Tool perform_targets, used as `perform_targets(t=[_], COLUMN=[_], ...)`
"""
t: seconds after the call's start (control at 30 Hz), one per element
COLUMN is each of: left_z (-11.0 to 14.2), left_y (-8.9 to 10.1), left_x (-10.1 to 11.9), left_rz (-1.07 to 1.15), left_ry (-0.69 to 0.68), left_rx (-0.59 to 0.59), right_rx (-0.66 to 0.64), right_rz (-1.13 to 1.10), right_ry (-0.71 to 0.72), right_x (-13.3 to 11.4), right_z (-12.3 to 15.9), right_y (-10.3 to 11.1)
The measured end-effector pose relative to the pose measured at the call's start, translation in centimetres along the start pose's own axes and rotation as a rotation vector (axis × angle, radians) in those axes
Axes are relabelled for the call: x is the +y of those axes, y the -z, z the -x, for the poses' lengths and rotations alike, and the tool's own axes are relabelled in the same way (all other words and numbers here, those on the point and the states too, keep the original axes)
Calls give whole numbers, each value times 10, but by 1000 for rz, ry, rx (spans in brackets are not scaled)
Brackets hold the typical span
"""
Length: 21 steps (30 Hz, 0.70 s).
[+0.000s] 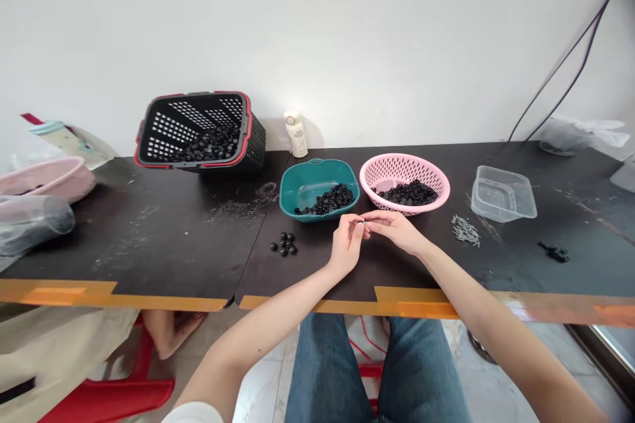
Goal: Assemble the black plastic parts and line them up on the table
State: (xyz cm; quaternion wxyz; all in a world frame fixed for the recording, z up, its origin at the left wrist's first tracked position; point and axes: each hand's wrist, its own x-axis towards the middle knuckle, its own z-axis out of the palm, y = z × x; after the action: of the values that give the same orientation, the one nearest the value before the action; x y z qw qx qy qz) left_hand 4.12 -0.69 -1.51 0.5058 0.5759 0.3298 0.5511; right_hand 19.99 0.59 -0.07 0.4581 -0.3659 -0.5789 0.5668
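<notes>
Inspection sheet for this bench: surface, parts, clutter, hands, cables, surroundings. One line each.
Surface: dark tabletop, pale scuffs, orange tape along front edge.
Parts: black pieces in teal basin, with more in pink basket and tilted black crate; loose round caps; grey pins piled at right.
Clutter: white bottle, transparent tub, small dark bundle.
Hands: left hand and right hand meet at the fingertips around a small part, too small to identify.
Cables: two dark cables against the wall, right.
Surroundings: white wall behind; red stool and another person's beige clothing, left.
</notes>
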Motion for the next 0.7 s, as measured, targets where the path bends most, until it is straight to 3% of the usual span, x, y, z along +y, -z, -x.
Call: perform_targets(t=[0.2,0.47,0.7], left_z=[-1,1,-4], left_y=[8,7,9], left_x=[0,6,2], left_rz=[-67,-240,-450], left_ry=[-60,-180,-470], left_rx=[99,115,99], right_rx=[51,109,185], right_rz=[-181,-334,-351], right_ry=[-13,-43,-54], right_x=[-3,-3,5], right_z=[2,3,2], right_y=[-1,-2,-3])
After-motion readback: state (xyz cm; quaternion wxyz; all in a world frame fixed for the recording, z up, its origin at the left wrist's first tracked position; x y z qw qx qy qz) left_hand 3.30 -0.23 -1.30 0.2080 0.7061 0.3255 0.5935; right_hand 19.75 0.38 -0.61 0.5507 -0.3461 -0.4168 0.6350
